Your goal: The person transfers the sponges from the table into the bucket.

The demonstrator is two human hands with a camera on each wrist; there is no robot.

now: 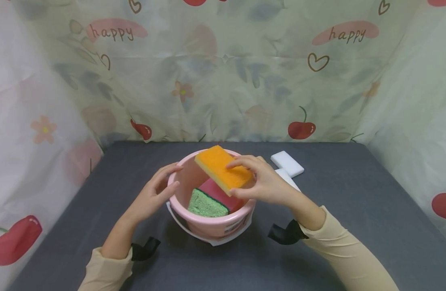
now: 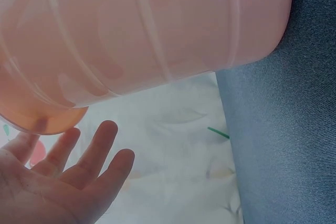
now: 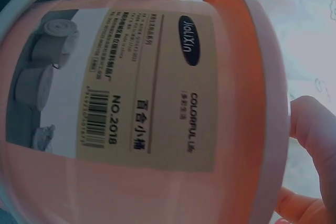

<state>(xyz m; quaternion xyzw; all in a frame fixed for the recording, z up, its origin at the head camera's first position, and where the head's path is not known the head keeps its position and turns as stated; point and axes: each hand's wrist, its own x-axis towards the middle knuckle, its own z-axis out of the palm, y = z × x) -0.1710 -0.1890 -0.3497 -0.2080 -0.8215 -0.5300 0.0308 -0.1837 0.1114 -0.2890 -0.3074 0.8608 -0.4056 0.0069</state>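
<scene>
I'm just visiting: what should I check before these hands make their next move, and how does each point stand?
1. Orange sponge gripped by the right hand: ok.
2. Pink bucket upright on the table: ok.
3. White handle hanging clear of the opening: ok.
4. Left hand bracing the bucket: cannot tell; its fingers are at the rim.
5. Orange sponge level: not ok, tilted.

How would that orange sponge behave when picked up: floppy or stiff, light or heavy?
The orange sponge is probably light, as the right hand pinches it by one end. It seems stiff enough not to flop, since the free end shows no sag. Its flat faces and squared edges suggest it wouldn't roll.
</scene>
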